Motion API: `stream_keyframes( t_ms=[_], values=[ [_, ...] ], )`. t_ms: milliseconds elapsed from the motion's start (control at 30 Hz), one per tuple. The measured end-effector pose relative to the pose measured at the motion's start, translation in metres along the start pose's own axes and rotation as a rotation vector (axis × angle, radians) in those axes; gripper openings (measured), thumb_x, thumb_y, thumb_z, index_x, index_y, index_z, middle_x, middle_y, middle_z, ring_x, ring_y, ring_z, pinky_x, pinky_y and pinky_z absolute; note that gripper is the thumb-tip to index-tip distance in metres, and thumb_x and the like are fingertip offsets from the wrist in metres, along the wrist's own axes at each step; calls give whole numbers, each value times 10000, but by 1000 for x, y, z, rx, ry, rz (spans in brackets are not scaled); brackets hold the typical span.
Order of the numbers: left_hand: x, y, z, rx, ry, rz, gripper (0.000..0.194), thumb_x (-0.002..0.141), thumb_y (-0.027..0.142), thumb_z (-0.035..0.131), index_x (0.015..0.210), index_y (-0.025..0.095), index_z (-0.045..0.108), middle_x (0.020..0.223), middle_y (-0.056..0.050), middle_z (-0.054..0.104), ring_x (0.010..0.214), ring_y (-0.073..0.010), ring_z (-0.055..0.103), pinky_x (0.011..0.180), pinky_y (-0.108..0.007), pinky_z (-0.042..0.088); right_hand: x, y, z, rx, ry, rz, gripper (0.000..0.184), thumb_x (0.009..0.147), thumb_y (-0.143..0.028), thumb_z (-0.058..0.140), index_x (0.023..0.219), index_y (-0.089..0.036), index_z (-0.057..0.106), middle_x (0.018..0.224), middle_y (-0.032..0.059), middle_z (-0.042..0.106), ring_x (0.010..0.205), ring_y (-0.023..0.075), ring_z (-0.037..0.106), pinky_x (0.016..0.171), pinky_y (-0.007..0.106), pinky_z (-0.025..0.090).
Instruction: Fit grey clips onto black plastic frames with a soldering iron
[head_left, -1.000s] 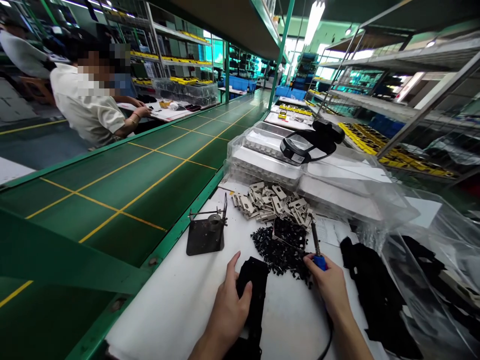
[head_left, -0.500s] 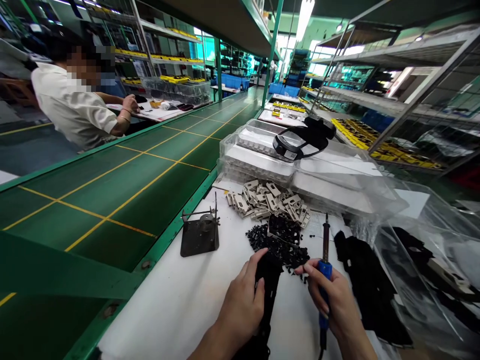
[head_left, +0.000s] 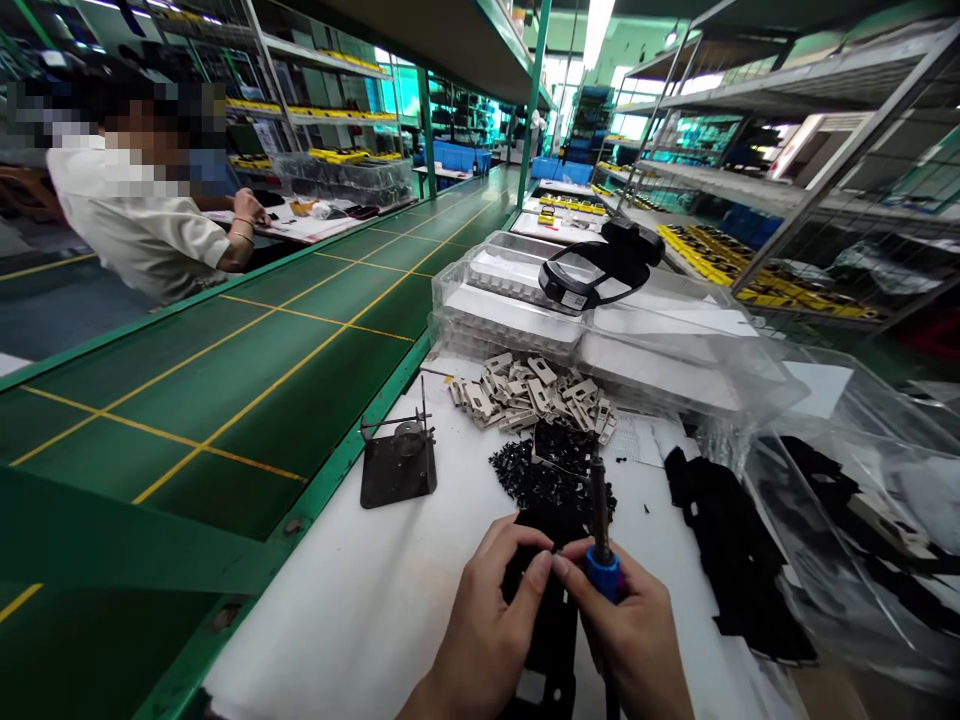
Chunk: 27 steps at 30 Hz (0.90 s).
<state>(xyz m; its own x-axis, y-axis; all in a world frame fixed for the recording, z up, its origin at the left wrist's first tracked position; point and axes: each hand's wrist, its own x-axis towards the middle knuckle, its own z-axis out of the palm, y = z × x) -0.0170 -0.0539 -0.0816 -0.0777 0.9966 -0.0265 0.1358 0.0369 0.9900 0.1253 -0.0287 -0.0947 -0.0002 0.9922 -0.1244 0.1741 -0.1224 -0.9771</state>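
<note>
A soldering iron with a blue handle stands nearly upright in my right hand, its dark metal shaft pointing up. The thumb and forefinger of that hand pinch together at the fingertips of my left hand. My left hand is closed, thumb against forefinger; whatever small thing lies between the fingertips is hidden. Both hands are over a long black panel with cut-outs. Just beyond them lies a heap of small black parts, and behind it a pile of pale metal brackets.
A metal stand sits at the left of the white worktop. Black panels lie at the right beside clear plastic bins. Stacked clear trays carry a black strapped headset. A green conveyor runs left; a co-worker sits beyond it.
My right hand has moved left with the soldering iron, from beside the black parts to my left hand. The fingertips of both hands now meet over the black panel.
</note>
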Motion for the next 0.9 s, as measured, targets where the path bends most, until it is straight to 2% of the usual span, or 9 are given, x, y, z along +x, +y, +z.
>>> stream_keyframes(
  t_ms=[133, 267, 433, 633, 767, 900],
  values=[
    [-2, -3, 0, -25, 13, -24, 153, 934, 353, 554, 946, 222, 631, 976, -27, 622, 936, -191, 584, 848, -283, 443, -4, 5, 5, -26, 12, -13, 323, 715, -527, 747, 721, -216, 658, 567, -25, 530, 520, 137, 446, 484, 242, 370],
    [-4, -4, -1, -41, 14, -47, 174, 943, 358, 529, 900, 209, 607, 931, -22, 602, 885, -187, 571, 801, -286, 433, -11, -6, 8, 13, 26, 41, 311, 719, -500, 752, 747, -211, 640, 624, -32, 529, 582, 141, 454, 554, 250, 372],
    [-6, -6, -2, -29, -7, -15, 188, 960, 340, 487, 879, 205, 590, 925, -23, 578, 891, -184, 560, 809, -294, 426, -16, -17, 7, 8, -21, 50, 311, 726, -505, 743, 741, -202, 673, 610, -37, 533, 562, 122, 419, 541, 246, 340],
    [-10, -9, -3, 26, -36, -13, 76, 890, 269, 593, 915, 198, 604, 982, -45, 580, 944, -207, 560, 845, -316, 424, -17, -14, 12, 32, 42, 55, 321, 695, -514, 760, 709, -201, 692, 654, -11, 611, 622, 149, 516, 607, 246, 403],
    [-10, -10, -2, 37, 4, -50, 121, 897, 305, 592, 848, 202, 629, 953, -46, 582, 909, -205, 569, 816, -311, 435, -20, -12, 16, 32, 36, 75, 352, 708, -542, 739, 687, -195, 685, 592, -17, 559, 576, 142, 465, 561, 253, 375],
    [-11, -10, -2, 101, 9, -6, 118, 912, 277, 561, 848, 209, 634, 979, -54, 591, 944, -209, 584, 848, -319, 457, -17, -8, 16, 41, 15, 103, 377, 721, -564, 728, 688, -192, 674, 578, -21, 536, 567, 139, 450, 555, 254, 371]
  ],
)
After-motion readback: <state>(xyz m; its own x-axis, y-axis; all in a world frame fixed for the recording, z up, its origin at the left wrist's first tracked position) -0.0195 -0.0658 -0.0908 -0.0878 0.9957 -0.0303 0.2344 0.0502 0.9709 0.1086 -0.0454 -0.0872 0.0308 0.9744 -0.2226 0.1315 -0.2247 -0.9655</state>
